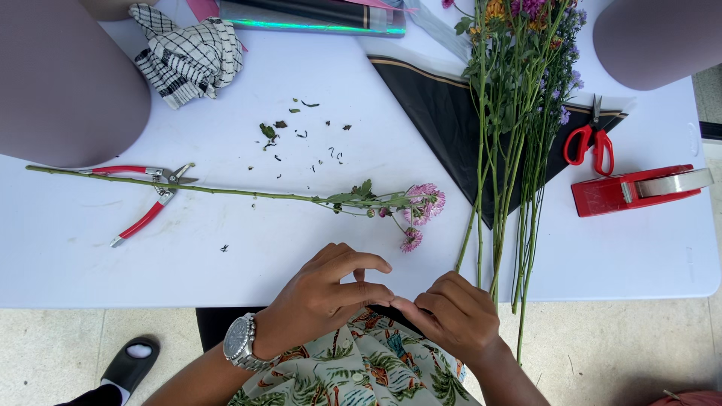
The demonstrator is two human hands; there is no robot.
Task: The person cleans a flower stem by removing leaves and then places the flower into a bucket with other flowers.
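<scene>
My left hand [323, 297] and my right hand [455, 316] meet at the near edge of the white table [241, 248], fingertips touching each other above my patterned shirt. Whether something tiny is pinched between them cannot be told. My left wrist wears a metal watch [241, 342]. Just beyond the hands lies a long green stem with pink flowers [421, 203], stretched to the left. A bunch of flower stems [511, 150] lies to the right on black wrapping paper [444, 113].
Red-handled pruning shears [150, 199] lie on the stem's left end. Red scissors [590, 143] and a red tape dispenser [639, 188] sit at the right. A checked cloth [184, 53] is at the back left. Leaf scraps [301, 135] dot the middle. A black sandal [131, 365] is on the floor.
</scene>
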